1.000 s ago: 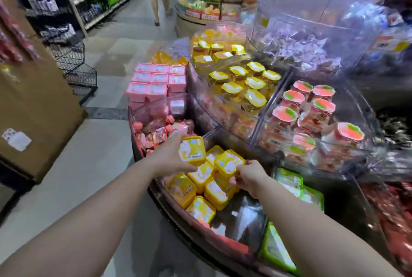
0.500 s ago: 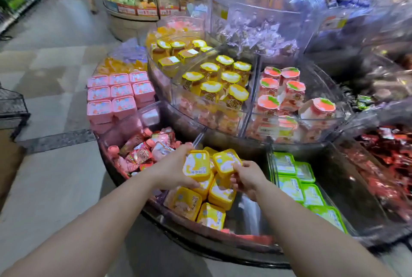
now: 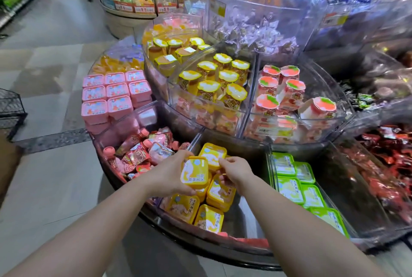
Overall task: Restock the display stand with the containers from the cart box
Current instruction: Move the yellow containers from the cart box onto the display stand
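My left hand (image 3: 170, 173) grips a yellow container (image 3: 195, 171) by its left side, just above the yellow pile. My right hand (image 3: 233, 171) pinches the near edge of a second yellow container (image 3: 211, 154) lying at the back of that pile. Several more yellow containers (image 3: 219, 192) lie heaped in the lower-tier compartment of the round display stand (image 3: 200, 244). The cart box is out of view.
Green containers (image 3: 289, 189) fill the compartment to the right, pink bottles (image 3: 142, 154) the one to the left. Pink tubs (image 3: 116, 96) sit stacked further left. Clear upper bins (image 3: 249, 107) hold yellow and peach cups. A wire basket (image 3: 11, 109) stands on the floor at left.
The view swung right and closer to the stand. Both hands stayed on their yellow containers; the left one lowered slightly toward the pile.
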The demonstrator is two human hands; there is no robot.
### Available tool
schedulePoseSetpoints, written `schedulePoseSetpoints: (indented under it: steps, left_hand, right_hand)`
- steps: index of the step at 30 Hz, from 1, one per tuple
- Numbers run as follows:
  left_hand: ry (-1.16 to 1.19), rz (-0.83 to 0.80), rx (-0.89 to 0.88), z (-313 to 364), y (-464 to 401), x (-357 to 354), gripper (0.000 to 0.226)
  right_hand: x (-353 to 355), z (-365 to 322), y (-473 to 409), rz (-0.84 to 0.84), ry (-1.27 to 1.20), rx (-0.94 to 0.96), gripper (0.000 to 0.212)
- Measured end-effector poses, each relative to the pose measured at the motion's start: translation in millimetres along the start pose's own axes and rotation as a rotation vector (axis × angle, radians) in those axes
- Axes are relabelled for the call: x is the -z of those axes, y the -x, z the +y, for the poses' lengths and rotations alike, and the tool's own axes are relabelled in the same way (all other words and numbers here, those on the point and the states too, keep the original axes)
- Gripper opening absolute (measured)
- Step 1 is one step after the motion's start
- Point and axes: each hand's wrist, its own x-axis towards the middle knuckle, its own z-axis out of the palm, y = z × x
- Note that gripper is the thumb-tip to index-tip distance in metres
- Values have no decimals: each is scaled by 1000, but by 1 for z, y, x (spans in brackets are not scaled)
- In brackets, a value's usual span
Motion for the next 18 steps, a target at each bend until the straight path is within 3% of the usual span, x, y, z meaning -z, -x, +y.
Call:
schedulePoseSetpoints:
  steps: [4, 7, 10, 15, 18]
  left_hand:
    - [-40, 10, 2, 0, 1, -2, 104]
    - [-40, 18, 17, 3, 1, -4, 104]
    - [-52, 18, 31, 7, -2, -7, 105]
    - [-81, 56, 42, 16, -10, -22, 105]
    - [-44, 102, 64, 18, -14, -32, 105]
  right_hand:
    - [-11, -6, -2, -38, 26, -13, 32]
    - [-6, -3, 5, 32, 161, -14, 40]
    - [5, -4, 18, 94, 228, 88, 33]
    - [23, -13, 42, -321, 136, 24, 46]
    - [24, -12, 51, -368, 178, 46, 41]
